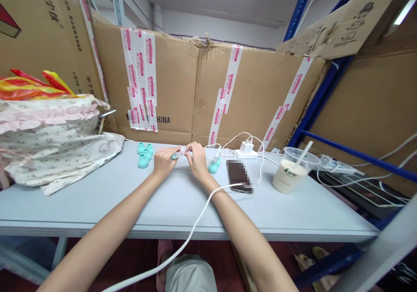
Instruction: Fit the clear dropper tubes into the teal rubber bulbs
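Note:
Above the grey tabletop (107,196) my two hands meet at a small teal bottle (175,156) with a whitish, see-through top (183,150). My left hand (164,159) is closed on the teal part, mostly hidden by its fingers. The fingers of my right hand (197,158) pinch the whitish top from the other side. Left of my hands stand several small open teal pots (143,160), upright and close together. Just right of my right hand rests another teal bottle (213,167) with a whitish top on it.
A phone (239,175) lies right of my hands, near a white charger (246,147) with looping cables. A cup of milky drink with a straw (289,172) stands further right. A white cable (195,224) crosses my right forearm. A flowered cloth bag (65,144) sits left; cardboard (176,83) walls the back.

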